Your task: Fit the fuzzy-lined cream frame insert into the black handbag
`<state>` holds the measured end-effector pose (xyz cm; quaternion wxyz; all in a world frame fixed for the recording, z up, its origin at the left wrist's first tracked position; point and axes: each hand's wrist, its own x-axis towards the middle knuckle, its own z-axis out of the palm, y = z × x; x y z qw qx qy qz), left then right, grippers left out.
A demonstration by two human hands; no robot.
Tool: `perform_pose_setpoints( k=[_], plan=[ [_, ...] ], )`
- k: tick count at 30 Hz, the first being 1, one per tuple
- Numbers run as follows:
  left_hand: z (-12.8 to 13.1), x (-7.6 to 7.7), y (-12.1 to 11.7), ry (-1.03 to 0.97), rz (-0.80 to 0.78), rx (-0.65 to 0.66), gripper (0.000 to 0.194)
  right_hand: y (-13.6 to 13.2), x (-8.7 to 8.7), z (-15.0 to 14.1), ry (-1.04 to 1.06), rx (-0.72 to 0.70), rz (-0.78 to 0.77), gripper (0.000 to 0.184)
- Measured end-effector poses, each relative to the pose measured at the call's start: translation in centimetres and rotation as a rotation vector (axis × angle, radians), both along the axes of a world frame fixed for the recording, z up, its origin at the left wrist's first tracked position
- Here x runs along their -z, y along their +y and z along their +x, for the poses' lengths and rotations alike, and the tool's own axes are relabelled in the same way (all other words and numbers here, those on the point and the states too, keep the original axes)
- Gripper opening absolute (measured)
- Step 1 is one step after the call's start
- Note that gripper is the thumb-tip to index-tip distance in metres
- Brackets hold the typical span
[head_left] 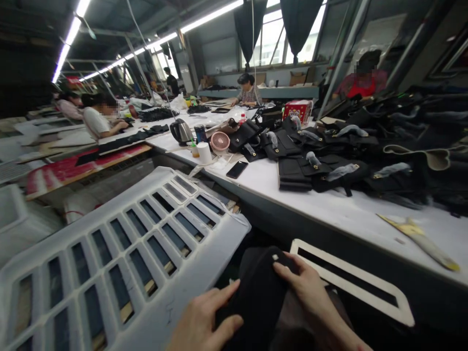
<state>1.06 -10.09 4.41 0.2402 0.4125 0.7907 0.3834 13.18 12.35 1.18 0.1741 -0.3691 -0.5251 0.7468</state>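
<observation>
Head view: a rounded, soft-looking black piece (258, 297) lies between both hands, its lower end cut off; it could twist, since the left hand (204, 319) has thumb and forefinger spread. The right hand (310, 287) pinches its edge beside a small pale square (275, 257) (fitting or label, I can't tell).

Looking forward and down from the head, close above left hand (208, 317) and right hand (309, 285), then out across the tabletop (261, 184) toward distant windows (271, 36).
</observation>
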Motion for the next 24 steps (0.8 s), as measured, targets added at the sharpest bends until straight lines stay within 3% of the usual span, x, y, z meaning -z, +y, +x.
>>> perform_pose_setpoints(
  k=[2, 5, 7, 10, 13, 19, 22, 24],
  plan=[
    [1.2, 1.2, 1.2, 0.093, 0.005, 0.018, 0.057, -1.1, -0.1, -1.1, 0.036, 0.009, 0.007, 0.061],
    [2.2, 2.9, 3.0, 0.245, 0.064, -0.08, 0.052, -3.1, 0.5, -2.0, 0.125, 0.088, -0.145, 0.056],
    [2.1, 3.6, 3.7, 0.338, 0.091, -0.148, 0.047, -4.0, 1.2, -1.9, 0.169, 0.111, -0.255, 0.048],
    [1.7, 4.0, 4.5, 0.418, 0.097, -0.218, 0.037, -4.5, 2.2, -1.5, 0.138, 0.098, -0.267, 0.046],
    [1.3, 4.1, 5.2, 0.385, 0.109, -0.257, 0.026, -4.6, 2.5, -1.6, 0.1, 0.081, -0.214, 0.046],
    [1.4, 3.7, 6.1, 0.206, 0.23, -0.316, 0.034, -4.1, 1.6, -2.5, 0.116, 0.108, -0.249, 0.043],
    [1.8, 2.8, 5.8, 0.193, 0.261, -0.335, 0.036, -3.7, 1.6, -1.2, 0.052, 0.062, -0.238, 0.041],
    [1.8, 1.9, 5.3, 0.157, 0.339, -0.316, 0.034, -3.1, 2.0, -0.2, -0.047, -0.002, -0.134, 0.038]
  ],
)
